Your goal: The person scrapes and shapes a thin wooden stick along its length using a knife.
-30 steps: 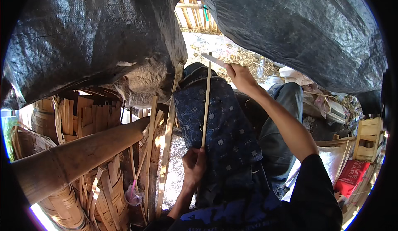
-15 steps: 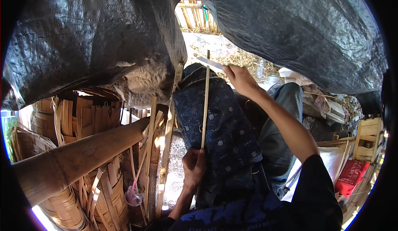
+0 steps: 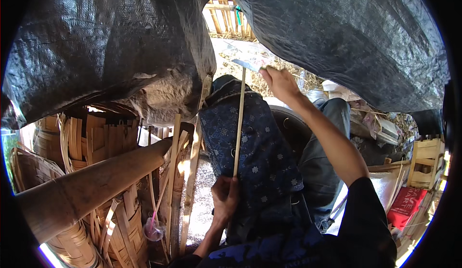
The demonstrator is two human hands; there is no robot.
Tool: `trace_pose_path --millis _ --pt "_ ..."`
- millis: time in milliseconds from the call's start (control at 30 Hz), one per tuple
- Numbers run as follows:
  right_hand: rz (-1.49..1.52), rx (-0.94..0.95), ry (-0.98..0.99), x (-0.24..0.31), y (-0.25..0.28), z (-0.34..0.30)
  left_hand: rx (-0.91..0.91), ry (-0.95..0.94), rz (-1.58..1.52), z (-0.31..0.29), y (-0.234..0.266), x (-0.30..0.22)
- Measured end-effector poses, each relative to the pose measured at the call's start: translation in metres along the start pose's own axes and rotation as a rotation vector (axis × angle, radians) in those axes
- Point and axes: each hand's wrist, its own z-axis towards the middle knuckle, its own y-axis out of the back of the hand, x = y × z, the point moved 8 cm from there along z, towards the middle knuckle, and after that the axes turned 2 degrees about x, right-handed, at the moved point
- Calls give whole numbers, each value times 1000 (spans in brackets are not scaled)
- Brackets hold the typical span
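Observation:
A long, thin bamboo strip (image 3: 239, 128) lies lengthwise over the dark blue patterned cloth (image 3: 267, 147) on my lap. My left hand (image 3: 224, 193) pinches its near end between thumb and fingers. My right hand (image 3: 284, 85) is closed around the handle of a knife, mostly hidden in the fist. The pale knife blade (image 3: 245, 65) points left and crosses the strip's far end, seemingly touching it.
At the left, a thick bamboo pole (image 3: 96, 184) slants over woven bamboo baskets (image 3: 120, 220). A plastic cup (image 3: 154, 230) with a pink straw is beside upright bamboo slats (image 3: 191, 181). Black tarpaulin (image 3: 337, 32) hangs overhead. At the right are a red bag (image 3: 406, 205) and a wooden crate (image 3: 426, 164).
The knife blade has shifted slightly right and now sits at the strip's far tip, where before the strip stuck out beyond it. My left hand has dropped slightly nearer me.

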Motion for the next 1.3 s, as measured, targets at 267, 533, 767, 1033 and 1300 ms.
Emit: trace_pose_path --millis 267,533,767,1033,1300 --pt "200 171 271 30 -17 -64 -27 31 21 -1 2 3" --pt "-37 181 484 49 -22 -100 -44 3 42 -2 1 2" --pt "-206 353 313 39 -42 -94 -65 -36 147 -1 5 8" --pt "170 364 109 12 -58 -61 -101 -86 223 -6 2 -9" --pt "25 149 122 -13 -49 -50 -151 -214 308 -10 1 -10"
